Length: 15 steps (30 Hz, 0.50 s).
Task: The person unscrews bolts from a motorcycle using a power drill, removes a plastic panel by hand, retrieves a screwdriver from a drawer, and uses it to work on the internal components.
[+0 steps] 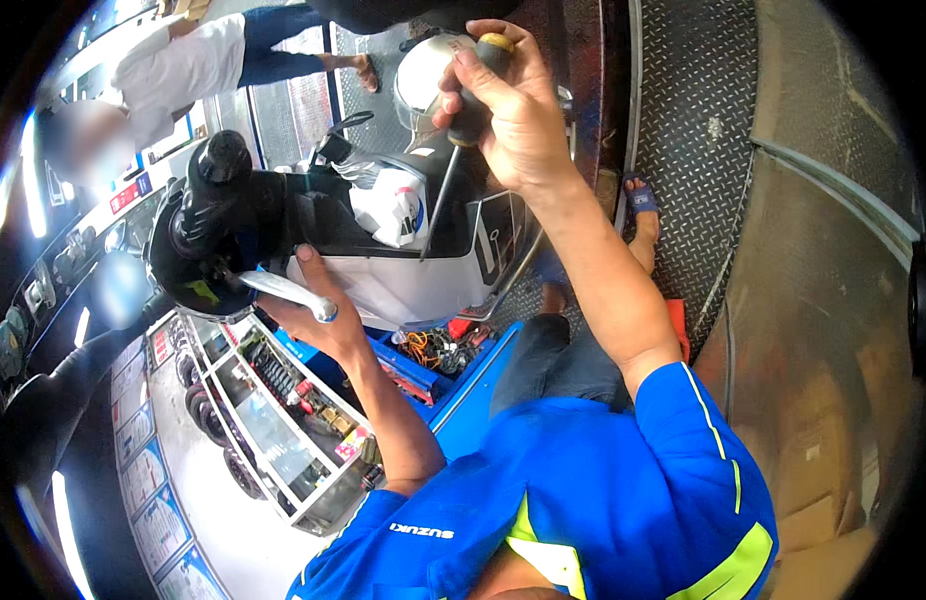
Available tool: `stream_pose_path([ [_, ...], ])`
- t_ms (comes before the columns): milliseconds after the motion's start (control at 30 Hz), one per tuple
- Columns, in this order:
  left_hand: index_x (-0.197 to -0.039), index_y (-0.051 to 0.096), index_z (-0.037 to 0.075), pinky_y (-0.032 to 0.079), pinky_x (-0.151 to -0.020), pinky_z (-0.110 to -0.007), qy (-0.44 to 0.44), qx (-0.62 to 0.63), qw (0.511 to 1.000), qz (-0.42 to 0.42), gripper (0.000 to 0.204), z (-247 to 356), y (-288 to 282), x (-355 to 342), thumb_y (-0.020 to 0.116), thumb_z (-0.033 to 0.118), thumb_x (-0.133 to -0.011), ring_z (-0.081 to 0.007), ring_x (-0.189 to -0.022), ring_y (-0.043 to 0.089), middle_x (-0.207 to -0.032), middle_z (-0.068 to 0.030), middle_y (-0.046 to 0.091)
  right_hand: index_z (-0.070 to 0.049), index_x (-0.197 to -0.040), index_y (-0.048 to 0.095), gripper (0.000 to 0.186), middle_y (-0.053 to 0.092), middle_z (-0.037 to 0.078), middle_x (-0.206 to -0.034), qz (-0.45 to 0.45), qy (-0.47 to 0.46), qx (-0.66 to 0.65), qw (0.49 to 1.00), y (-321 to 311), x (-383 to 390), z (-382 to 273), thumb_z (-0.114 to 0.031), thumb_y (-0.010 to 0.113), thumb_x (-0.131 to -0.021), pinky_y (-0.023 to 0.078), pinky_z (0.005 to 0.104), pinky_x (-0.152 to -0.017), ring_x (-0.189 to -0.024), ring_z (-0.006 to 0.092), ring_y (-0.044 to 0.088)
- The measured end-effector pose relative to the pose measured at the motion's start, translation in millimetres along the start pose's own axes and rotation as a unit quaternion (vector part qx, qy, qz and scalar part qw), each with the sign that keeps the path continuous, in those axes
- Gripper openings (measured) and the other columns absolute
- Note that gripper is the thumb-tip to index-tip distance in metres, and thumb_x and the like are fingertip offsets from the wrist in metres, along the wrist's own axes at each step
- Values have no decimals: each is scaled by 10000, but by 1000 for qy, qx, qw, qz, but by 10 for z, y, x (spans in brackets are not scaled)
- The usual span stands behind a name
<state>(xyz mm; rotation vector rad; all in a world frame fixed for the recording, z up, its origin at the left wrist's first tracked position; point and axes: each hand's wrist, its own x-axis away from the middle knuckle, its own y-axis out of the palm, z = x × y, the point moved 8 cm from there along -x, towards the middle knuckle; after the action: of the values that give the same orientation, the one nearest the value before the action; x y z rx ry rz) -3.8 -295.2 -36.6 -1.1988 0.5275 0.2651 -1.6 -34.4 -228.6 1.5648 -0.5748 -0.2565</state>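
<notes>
My right hand (518, 110) is closed around a long screwdriver (470, 118) with a black and yellow handle. Its thin shaft slants down to the upper edge of a white body panel (353, 280) on a scooter, where the tip meets the seam. My left hand (318, 318) lies by the scooter's handlebar, thumb stretched up against the panel. A silver brake lever (291, 290) crosses in front of that hand and hides part of its fingers. A white crumpled plastic bag (393, 205) rests in the scooter's dark recess, close to the screwdriver shaft.
Below the scooter stands a blue tool cart (473, 385) with wires and tools in its tray. A glass display cabinet (268, 430) of parts is at lower left. Another person in a white shirt (178, 75) stands at upper left. Patterned metal flooring (698, 130) lies to the right.
</notes>
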Motion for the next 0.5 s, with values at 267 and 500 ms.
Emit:
stream_pose_path([
  [267, -1455, 429, -99, 381, -1117, -411, -25, 27, 999, -32, 833, -18, 34, -23, 786, 437, -925, -306, -1214, 553, -1337, -235, 577, -137, -1154, 499, 236, 601, 37, -834, 46, -4, -33, 998, 263, -145, 143, -44, 655, -1004, 582, 303, -583, -675, 131, 630],
  [500, -1294, 506, -75, 422, -1027, -412, -29, -73, 997, -2, 739, -240, 14, 4, 752, 515, -921, -303, -1112, 540, -1197, -195, 578, -115, -1176, 501, 228, 583, 29, -817, 23, -26, -46, 998, 346, -191, 251, -25, 632, -1012, 588, 311, -584, -655, 138, 625],
])
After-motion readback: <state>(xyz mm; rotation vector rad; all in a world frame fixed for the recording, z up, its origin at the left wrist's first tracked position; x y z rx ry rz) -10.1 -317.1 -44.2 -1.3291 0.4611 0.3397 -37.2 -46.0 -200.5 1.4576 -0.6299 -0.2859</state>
